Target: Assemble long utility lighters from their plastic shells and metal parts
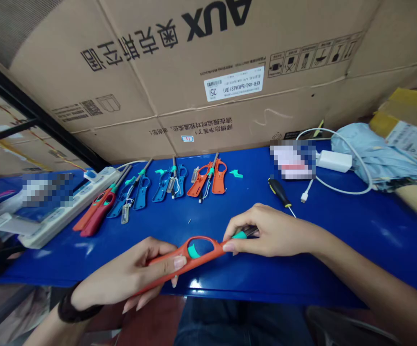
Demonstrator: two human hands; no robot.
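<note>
An orange long-necked lighter (pixel 203 258) with a teal trigger is held above the front edge of the blue table. My left hand (pixel 139 269) wraps around its handle, thumb along the near side. At the neck end, my right hand (pixel 259 233) pinches the body beside the teal collar (pixel 240 235) and the dark tube. Behind my hands lie opened lighters: orange half-shells (pixel 219 177), blue half-shells (pixel 160 186) and more blue shells (pixel 142 192), with metal tubes, wires and clear fuel tanks (pixel 125 214). A small screw (pixel 189 221) lies on the table.
Two closed lighters (pixel 98 214) rest by a white power strip (pixel 74 204) at left. A black-and-yellow screwdriver (pixel 279 193), white charger (pixel 334 161) with cable and light-blue folded cloth (pixel 374 154) are at right. A large cardboard box (pixel 179 96) stands behind the blue table (pixel 150 230).
</note>
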